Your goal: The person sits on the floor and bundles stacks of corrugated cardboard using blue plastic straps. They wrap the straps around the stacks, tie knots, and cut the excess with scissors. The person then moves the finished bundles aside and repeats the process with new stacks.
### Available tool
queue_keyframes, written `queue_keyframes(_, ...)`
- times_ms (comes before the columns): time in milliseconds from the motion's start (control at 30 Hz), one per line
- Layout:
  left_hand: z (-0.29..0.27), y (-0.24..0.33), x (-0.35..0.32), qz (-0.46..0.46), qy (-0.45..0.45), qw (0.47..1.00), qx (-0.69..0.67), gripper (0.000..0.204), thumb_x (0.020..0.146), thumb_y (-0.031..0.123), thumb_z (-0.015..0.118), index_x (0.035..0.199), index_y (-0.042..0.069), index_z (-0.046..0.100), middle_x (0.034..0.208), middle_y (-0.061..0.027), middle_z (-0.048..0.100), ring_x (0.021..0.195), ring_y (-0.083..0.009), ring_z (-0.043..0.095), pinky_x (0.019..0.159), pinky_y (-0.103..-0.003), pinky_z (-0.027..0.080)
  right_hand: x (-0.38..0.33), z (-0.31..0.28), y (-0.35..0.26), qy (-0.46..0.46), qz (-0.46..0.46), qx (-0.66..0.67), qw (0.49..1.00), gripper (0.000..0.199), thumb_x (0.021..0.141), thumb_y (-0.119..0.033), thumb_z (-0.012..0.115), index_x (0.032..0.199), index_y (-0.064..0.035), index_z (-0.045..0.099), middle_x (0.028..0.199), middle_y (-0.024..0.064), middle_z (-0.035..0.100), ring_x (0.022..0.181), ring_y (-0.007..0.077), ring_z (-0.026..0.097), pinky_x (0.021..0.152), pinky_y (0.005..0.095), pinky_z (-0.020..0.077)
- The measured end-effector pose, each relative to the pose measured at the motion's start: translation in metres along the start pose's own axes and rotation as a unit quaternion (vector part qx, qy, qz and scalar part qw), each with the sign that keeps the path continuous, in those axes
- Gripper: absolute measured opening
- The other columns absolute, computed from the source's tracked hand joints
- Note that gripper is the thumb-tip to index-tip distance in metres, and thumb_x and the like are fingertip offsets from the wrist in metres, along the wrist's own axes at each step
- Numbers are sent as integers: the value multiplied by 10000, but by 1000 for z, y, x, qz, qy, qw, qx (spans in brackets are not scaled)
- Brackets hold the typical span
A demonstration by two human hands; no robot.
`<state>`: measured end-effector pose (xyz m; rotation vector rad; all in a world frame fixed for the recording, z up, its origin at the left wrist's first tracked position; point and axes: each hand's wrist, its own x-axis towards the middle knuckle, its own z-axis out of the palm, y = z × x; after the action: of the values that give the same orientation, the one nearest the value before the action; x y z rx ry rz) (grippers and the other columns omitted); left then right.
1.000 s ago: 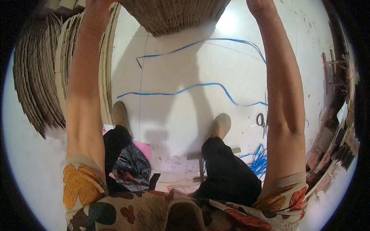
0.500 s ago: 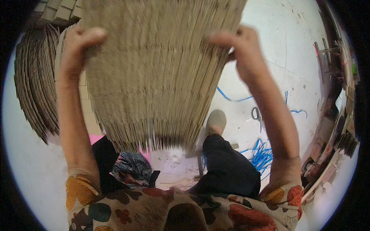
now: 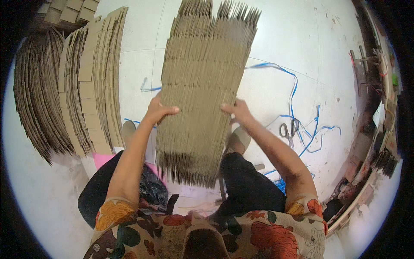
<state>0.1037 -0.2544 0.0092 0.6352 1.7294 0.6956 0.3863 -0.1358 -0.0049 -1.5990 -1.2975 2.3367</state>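
Observation:
A thick bundle of brown folded cardboard pieces (image 3: pixel 196 95), packed edge to edge, stretches in front of me between my knees and the far floor. My left hand (image 3: pixel 158 111) presses its left side, the thumb lying over the top edges. On the opposite side my right hand (image 3: pixel 238 111) grips in the same way, thumb on top. Fingers of both hands are partly hidden behind the bundle. Blue strapping (image 3: pixel 294 88) runs over the floor and shows on both sides of the bundle. Whether the bundle rests fully on the floor, I cannot tell.
Rows of stacked cardboard (image 3: pixel 101 77) stand at the left, with a darker curved row (image 3: pixel 41 95) beyond them. Scissors (image 3: pixel 288 131) with dark handles lie on the floor at the right. A dark plastic bag (image 3: pixel 153 190) is by my left leg. Clutter (image 3: pixel 366 134) lines the right edge.
The bundle has moved away from me and lower, my hands still on its sides. More of the left cardboard rows shows, and the blue strapping now lies spread around the bundle.

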Motion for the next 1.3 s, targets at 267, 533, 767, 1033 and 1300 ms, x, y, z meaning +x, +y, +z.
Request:
queue_keyframes(267, 12, -24, -21, 31, 41, 995, -82, 962, 486, 269, 835, 1290, -20, 394, 1128, -159, 565, 1024, -279, 561, 904, -383, 442, -26, -5, 10, -26, 13, -45, 999, 732, 697, -434, 708, 1191, 60, 488, 960, 203, 602, 812, 300, 625, 520, 425, 558)
queue_keyframes(533, 14, -21, -23, 28, 29, 991, -131, 969, 495, 206, 825, 1315, -18, 361, 1144, -134, 548, 1038, -263, 545, 906, -368, 439, 61, -105, -46, 376, -246, -149, 881, 689, 830, -480, 540, 1206, 94, 475, 1055, 279, 573, 1008, 375, 544, 867, 402, 409)
queue_keyframes(767, 13, -24, -20, 31, 26, 992, -119, 959, 511, 160, 814, 1326, -19, 342, 1160, -130, 543, 1043, -255, 544, 916, -364, 434, 119, -142, -100, 446, -288, -104, 841, 502, 847, -440, 481, 764, 47, 569, 728, 251, 563, 703, 351, 548, 681, 444, 397)
queue_keyframes(1033, 11, -33, -14, 42, 27, 994, -97, 959, 499, 152, 814, 1319, -18, 346, 1159, -130, 545, 1044, -255, 545, 923, -362, 427, 133, -134, -116, 454, -292, -165, 825, 498, 790, -449, 547, 636, 24, 517, 661, 213, 570, 612, 348, 526, 613, 438, 401)
queue_keyframes(1300, 15, -26, -16, 31, 31, 993, -109, 955, 489, 199, 823, 1302, -13, 369, 1154, -128, 544, 1043, -257, 542, 922, -352, 423, 133, -135, -116, 473, -309, -213, 798, 374, 756, -352, 609, 943, -31, 648, 785, 196, 642, 728, 348, 609, 701, 422, 459)
